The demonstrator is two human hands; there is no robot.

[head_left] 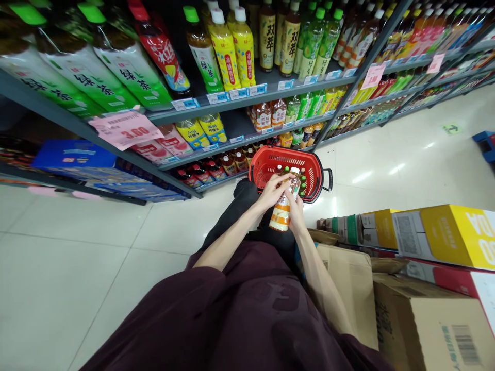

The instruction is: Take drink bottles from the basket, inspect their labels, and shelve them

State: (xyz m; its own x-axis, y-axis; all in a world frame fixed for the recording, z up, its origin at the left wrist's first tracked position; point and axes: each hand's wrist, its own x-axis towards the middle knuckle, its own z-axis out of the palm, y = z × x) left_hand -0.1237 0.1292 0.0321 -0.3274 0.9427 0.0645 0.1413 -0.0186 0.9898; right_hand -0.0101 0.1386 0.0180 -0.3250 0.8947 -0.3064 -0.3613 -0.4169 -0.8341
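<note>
Both my hands are on a tea bottle (281,214) with an orange and white label and a white cap, tilted in front of my body. My left hand (274,190) reaches over its upper part near the cap, fingers bent round it. Lower on the right side, my right hand (296,208) wraps the bottle with the thumb on its front. Just beyond, on the floor, stands a red shopping basket (315,172) with several bottles in it, partly hidden by my hands and the held bottle.
Shelves (270,85) of bottled drinks run along the far side, with price tags on their edges. A blue carton (77,154) sits low at the left. Cardboard boxes (436,319) and yellow cartons (444,232) are stacked close on my right. Pale floor tiles (104,268) lie to the left.
</note>
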